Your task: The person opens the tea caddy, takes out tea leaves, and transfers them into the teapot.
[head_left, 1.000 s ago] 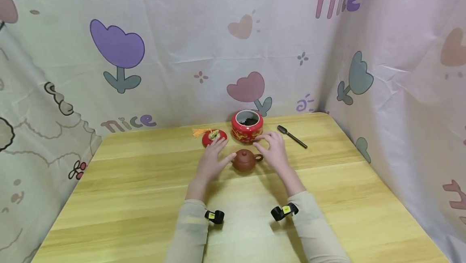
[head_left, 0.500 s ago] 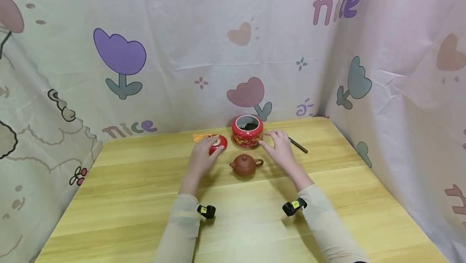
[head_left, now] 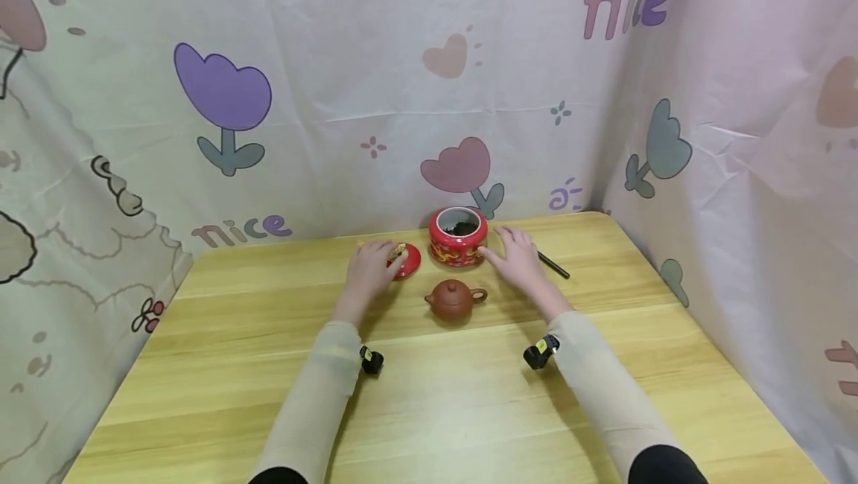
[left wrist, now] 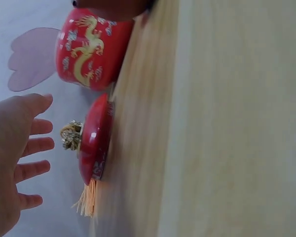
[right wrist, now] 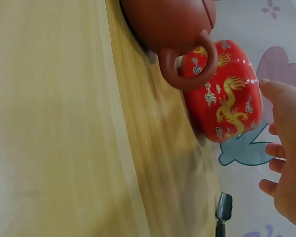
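A red lid (head_left: 410,262) with a gold knob and an orange tassel lies on the table. My left hand (head_left: 367,272) hovers over its left side, and the left wrist view shows spread fingers (left wrist: 38,145) apart from the knob (left wrist: 70,135). Behind the teapot stands a red jar (head_left: 458,249) with gold dragons, uncovered, dark tea leaves (head_left: 462,228) inside. Beside its right wall is my right hand (head_left: 523,266), thumb pointing at the jar, fingers extended and holding nothing. The brown clay teapot (head_left: 451,301), its own lid on, sits between my forearms.
A dark scoop (right wrist: 224,207) lies to the right of the jar, its head hidden behind my right hand in the head view. The wooden table (head_left: 442,409) meets a patterned curtain (head_left: 335,97) at the back and sides.
Both hands have moved apart from around the teapot: the left goes left to the red lid, the right goes right and up beside the jar. Teapot, jar and lid stay in place.
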The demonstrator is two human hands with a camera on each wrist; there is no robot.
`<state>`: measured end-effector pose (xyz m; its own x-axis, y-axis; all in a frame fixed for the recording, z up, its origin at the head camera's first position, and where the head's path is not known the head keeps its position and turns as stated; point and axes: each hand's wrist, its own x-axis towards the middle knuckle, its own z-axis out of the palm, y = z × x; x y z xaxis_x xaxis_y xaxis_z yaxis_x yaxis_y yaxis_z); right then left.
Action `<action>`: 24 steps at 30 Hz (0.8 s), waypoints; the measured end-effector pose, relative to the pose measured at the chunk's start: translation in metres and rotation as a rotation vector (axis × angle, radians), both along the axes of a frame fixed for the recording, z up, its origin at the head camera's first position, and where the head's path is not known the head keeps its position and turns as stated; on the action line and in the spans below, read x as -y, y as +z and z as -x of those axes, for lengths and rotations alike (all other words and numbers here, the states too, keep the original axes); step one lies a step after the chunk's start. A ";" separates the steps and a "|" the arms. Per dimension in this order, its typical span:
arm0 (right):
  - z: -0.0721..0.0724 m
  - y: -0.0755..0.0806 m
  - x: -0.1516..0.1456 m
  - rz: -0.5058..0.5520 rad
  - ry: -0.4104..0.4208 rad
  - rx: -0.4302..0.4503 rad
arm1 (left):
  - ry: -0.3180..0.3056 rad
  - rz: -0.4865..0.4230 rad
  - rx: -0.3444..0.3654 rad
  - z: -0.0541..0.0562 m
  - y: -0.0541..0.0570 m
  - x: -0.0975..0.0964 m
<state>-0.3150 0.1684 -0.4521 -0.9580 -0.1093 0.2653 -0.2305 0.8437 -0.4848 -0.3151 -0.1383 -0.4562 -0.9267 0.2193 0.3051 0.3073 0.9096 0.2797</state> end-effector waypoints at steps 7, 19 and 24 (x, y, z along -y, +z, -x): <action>0.013 -0.004 0.008 -0.028 0.016 0.033 | 0.042 0.041 0.020 0.015 -0.005 0.000; 0.032 -0.007 0.019 -0.077 0.045 0.043 | 0.070 0.074 0.012 0.030 -0.015 0.003; 0.039 -0.002 0.020 -0.112 0.063 0.075 | 0.077 0.081 0.014 0.033 -0.013 0.003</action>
